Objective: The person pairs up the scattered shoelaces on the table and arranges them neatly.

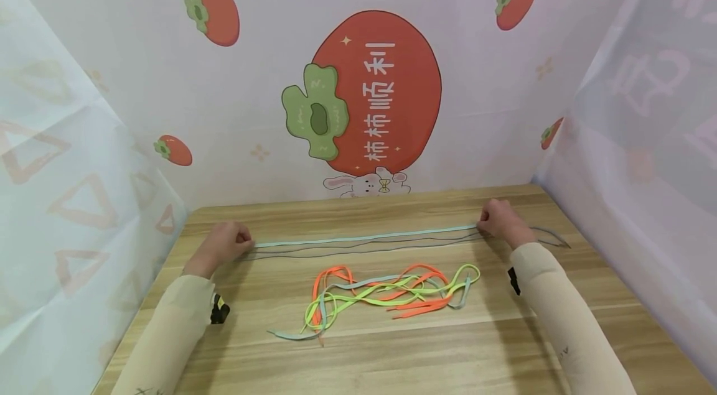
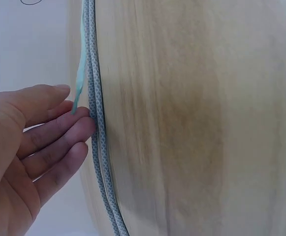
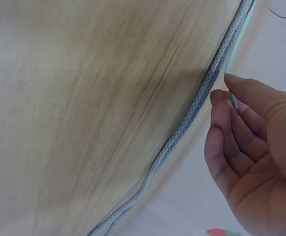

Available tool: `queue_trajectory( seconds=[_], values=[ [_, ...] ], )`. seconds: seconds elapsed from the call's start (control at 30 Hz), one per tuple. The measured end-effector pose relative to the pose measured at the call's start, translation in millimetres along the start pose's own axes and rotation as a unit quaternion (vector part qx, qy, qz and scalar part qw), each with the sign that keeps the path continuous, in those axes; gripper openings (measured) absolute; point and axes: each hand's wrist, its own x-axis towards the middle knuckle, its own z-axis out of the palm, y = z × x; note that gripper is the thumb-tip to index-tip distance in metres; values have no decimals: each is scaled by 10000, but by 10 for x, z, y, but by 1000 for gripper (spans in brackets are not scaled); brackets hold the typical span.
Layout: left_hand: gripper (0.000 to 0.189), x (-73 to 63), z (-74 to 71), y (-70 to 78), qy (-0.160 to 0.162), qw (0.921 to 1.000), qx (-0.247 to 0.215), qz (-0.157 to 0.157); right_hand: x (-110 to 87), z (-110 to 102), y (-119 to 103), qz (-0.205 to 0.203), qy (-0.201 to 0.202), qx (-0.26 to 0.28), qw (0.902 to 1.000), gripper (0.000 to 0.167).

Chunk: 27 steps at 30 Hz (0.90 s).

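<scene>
A flat mint-green shoelace (image 1: 364, 237) stretches straight across the far part of the table. At its left end, my left hand (image 1: 226, 241) has loosely bent fingers (image 2: 54, 140); in the left wrist view the lace tip lies by the fingertips, with the thumb apart from it. At the other end, my right hand (image 1: 501, 221) pinches the mint-green lace between thumb and index finger, its tip (image 3: 233, 101) sticking out below. Two strands of grey patterned round shoelace (image 2: 96, 83) run beside it on the table, passing close to both hands.
Nearer on the wooden table (image 1: 358, 364) lies a loose tangle of orange shoelace (image 1: 422, 308), yellow-green shoelace (image 1: 358, 297) and pale blue shoelace (image 1: 297, 337). A printed cloth (image 1: 257, 102) hangs behind the table, with pale sheets at both sides.
</scene>
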Motion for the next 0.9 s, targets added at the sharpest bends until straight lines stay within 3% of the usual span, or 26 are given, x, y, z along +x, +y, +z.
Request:
queue_trajectory(
  seconds=[0.23, 0.43, 0.67, 0.9],
  values=[
    [13, -76, -31, 16, -29, 9998, -59, -171, -43, -52, 43, 38, 125, 145, 9998, 21],
    [14, -77, -26, 120, 45, 9999, 32, 93, -60, -95, -19, -65, 302, 69, 9995, 20],
    [15, -10, 17, 432, -90, 9985, 117, 522, -48, -89, -256, -645, 170, 123, 9977, 20],
    [12, -23, 75, 884, -259, 9941, 26, 1051, -4, 36, -602, -1113, -197, -112, 9935, 20]
  ],
)
